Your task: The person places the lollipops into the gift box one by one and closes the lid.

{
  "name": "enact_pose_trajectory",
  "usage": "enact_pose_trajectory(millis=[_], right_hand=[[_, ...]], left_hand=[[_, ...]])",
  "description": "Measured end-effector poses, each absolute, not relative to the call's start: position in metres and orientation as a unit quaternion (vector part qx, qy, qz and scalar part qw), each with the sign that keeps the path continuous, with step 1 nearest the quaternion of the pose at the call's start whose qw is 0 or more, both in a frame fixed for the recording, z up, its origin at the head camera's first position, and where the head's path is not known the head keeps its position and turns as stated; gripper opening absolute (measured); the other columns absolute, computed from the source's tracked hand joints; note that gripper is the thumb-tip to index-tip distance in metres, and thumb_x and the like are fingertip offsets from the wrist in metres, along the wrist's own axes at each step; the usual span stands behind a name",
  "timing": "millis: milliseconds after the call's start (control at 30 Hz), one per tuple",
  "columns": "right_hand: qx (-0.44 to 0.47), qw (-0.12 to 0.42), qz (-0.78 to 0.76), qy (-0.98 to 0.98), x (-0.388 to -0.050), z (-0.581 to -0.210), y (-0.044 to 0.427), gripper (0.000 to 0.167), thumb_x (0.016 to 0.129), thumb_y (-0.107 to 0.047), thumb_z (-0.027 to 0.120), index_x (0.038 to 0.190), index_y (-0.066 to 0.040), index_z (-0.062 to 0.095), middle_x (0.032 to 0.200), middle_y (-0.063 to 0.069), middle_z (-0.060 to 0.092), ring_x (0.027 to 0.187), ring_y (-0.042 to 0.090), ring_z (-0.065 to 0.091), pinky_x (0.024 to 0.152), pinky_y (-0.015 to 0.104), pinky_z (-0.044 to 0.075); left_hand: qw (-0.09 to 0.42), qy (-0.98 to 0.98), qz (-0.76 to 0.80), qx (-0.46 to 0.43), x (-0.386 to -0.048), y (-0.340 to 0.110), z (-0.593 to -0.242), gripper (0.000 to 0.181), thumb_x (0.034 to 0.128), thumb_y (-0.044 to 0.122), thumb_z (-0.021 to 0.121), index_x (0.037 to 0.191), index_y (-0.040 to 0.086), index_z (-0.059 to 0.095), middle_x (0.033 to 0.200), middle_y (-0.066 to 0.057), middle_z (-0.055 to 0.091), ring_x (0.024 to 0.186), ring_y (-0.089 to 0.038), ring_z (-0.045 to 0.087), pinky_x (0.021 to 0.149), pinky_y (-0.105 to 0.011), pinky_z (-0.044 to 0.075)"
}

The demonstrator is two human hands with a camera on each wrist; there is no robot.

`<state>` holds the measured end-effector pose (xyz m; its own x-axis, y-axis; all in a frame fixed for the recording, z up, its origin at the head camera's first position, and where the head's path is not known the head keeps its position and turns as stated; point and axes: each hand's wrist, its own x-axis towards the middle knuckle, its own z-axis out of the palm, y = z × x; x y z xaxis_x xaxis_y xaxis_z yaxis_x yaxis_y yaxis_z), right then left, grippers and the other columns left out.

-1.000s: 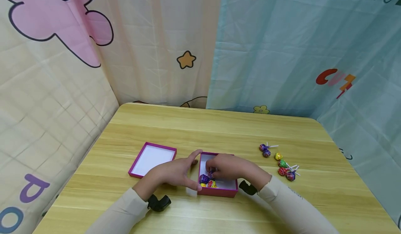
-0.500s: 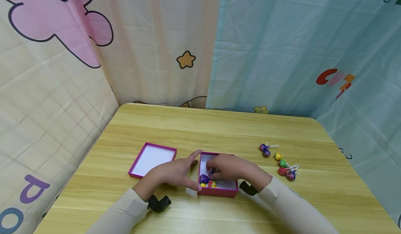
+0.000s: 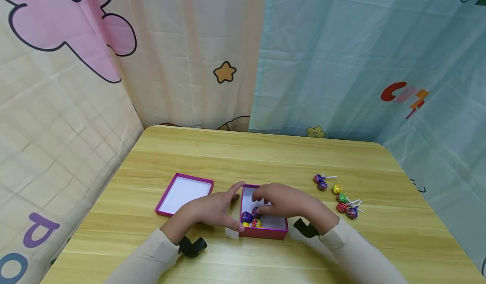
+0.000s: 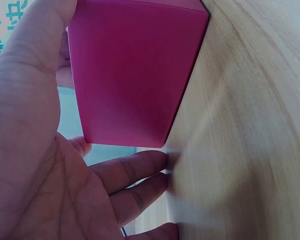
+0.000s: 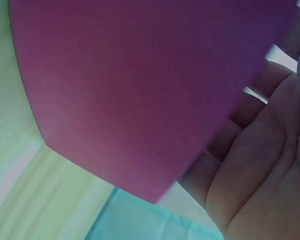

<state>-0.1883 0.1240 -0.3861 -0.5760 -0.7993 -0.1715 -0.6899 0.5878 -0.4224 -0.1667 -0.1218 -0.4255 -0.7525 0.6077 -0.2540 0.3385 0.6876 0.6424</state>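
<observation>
In the head view, a magenta box (image 3: 263, 233) with a white inside stands on the table, with several wrapped lollipops (image 3: 247, 217) in its near left part. My left hand (image 3: 214, 208) grips the box's left end, thumb at the near corner and index finger at the far corner. The left wrist view shows the box's end wall (image 4: 130, 75), the other fingers lying on the tabletop. Over the box's right side is my right hand (image 3: 286, 200), thumb and fingers apart, above a purple lollipop (image 3: 255, 212). In the right wrist view the box wall (image 5: 135, 95) hides the fingertips.
The box's lid (image 3: 186, 193) lies inside up to the left, partly behind the left hand. Right of the box are two purple lollipops (image 3: 322, 185) and a further group with yellow, green (image 3: 342, 198), red and purple wrappers. Printed curtains (image 3: 197, 64) hang behind the table.
My right hand has risen slightly and moved right, its thumb and fingers parting from the purple lollipop in the box. The left hand keeps its place.
</observation>
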Motion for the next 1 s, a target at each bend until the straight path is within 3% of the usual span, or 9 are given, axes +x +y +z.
enact_pose_trajectory(millis=[133, 300, 733, 1000], right_hand=[[-0.413, 0.167, -0.178, 0.877, -0.188, -0.381, 0.132, 0.024, 0.098, -0.019, 0.065, 0.119, -0.008, 0.067, 0.115, 0.003, 0.067, 0.098, 0.018, 0.063, 0.087, 0.036, 0.053], [-0.392, 0.152, -0.196, 0.886, -0.188, -0.375, 0.146, 0.028, 0.098, -0.021, 0.065, 0.122, -0.007, 0.066, 0.115, 0.004, 0.067, 0.096, 0.012, 0.061, 0.086, 0.036, 0.053], [-0.364, 0.107, -0.221, 0.898, -0.182, -0.37, 0.186, 0.022, 0.098, -0.021, 0.065, 0.116, -0.011, 0.067, 0.106, -0.002, 0.067, 0.096, 0.01, 0.06, 0.08, 0.035, 0.054], [-0.353, 0.08, -0.234, 0.902, -0.179, -0.367, 0.213, 0.021, 0.098, -0.018, 0.065, 0.117, -0.01, 0.066, 0.108, -0.004, 0.067, 0.096, 0.011, 0.062, 0.082, 0.044, 0.054]], left_hand=[[0.228, 0.89, 0.294, 0.264, -0.166, -0.121, -0.426, 0.121, 0.0748, 0.068, 0.074, 0.16, 0.022, 0.002, 0.152, -0.009, 0.043, 0.137, -0.022, 0.042, 0.111, -0.046, 0.033], [0.228, 0.89, 0.297, 0.26, -0.166, -0.121, -0.426, 0.121, 0.0739, 0.068, 0.075, 0.16, 0.023, 0.003, 0.152, -0.009, 0.043, 0.138, -0.023, 0.041, 0.112, -0.047, 0.033], [0.23, 0.89, 0.297, 0.259, -0.165, -0.121, -0.426, 0.121, 0.0744, 0.066, 0.076, 0.16, 0.024, 0.002, 0.153, -0.008, 0.042, 0.136, -0.023, 0.044, 0.11, -0.048, 0.034], [0.23, 0.89, 0.297, 0.259, -0.165, -0.121, -0.426, 0.122, 0.0744, 0.066, 0.076, 0.16, 0.024, 0.001, 0.154, -0.008, 0.041, 0.133, -0.021, 0.047, 0.11, -0.047, 0.035]])
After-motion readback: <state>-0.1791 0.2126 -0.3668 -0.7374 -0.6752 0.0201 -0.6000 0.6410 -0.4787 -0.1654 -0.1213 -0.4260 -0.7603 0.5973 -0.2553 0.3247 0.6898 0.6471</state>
